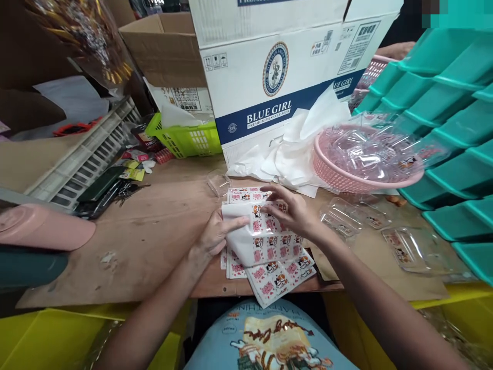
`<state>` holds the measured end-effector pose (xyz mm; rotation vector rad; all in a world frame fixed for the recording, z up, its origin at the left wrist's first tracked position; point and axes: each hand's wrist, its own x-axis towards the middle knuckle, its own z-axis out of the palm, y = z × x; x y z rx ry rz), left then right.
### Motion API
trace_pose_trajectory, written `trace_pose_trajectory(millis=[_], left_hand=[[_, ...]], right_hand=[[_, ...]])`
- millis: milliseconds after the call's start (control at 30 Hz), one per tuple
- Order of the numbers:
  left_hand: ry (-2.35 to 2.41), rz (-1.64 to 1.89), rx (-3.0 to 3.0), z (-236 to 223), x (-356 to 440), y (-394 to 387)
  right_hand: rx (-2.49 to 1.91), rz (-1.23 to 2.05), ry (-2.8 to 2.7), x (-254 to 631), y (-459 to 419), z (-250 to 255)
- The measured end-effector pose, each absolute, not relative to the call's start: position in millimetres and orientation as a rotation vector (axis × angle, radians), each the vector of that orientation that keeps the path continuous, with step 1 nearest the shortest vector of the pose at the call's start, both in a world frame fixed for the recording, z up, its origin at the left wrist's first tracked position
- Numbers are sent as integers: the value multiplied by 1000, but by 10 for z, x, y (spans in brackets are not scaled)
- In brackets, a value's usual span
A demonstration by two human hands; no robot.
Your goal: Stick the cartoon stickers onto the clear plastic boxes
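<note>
Two bare hands meet over a sheet of small stickers (271, 241), printed with cartoon animals and pink lettering, near the front edge of a wooden table (162, 205). The left hand (216, 234) grips the sheet's blank white left side, thumb on top and fingers beneath. The right hand (290, 208) is curled over the upper part, thumb and forefinger close to a sticker; whether they pinch anything cannot be told. More printed sheets (281, 285) lie underneath, fanned unevenly, one corner jutting past the table edge towards the person's shirt (269, 339).

That overhang looks like the likeliest trouble: a brushing forearm or a forward lean could drag the lower sheets down. The white part bends under the left thumb, so a hard pull might crease it or tear a sticker. A fingertip on the adhesive could also make a sticker fold onto itself.

Just beyond the sheets sits a small clear box (219, 184); to the right are clear plastic containers (341, 218), which a sweeping right elbow might knock. Behind them, a pink basket (370, 184) is heaped with clear plastic pieces (362, 154) that could slide off if bumped.
</note>
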<state>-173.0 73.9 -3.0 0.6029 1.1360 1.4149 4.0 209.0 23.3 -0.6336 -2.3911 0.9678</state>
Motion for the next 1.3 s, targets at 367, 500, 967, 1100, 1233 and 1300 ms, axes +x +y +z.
trace_pose_trajectory(millis=[367, 500, 967, 1100, 1233, 1300], left_hand=[[1252, 1430, 509, -66, -1725, 812], [1183, 1527, 478, -156, -1558, 722], [1768, 1581, 907, -488, -1704, 695], [1522, 1562, 672, -430, -1615, 750], [1226, 1494, 510, -272, -1482, 721], [1171, 1468, 473, -211, -1426, 696]], right_hand=[[-491, 286, -2390, -55, 1869, 147], [-511, 384, -2337, -117, 1638, 2], [-854, 1053, -1615, 88, 1932, -6], [-689, 779, -2058, 48, 1738, -45], [-680, 593, -2209, -22, 1579, -206], [-688, 567, -2214, -37, 1541, -247]])
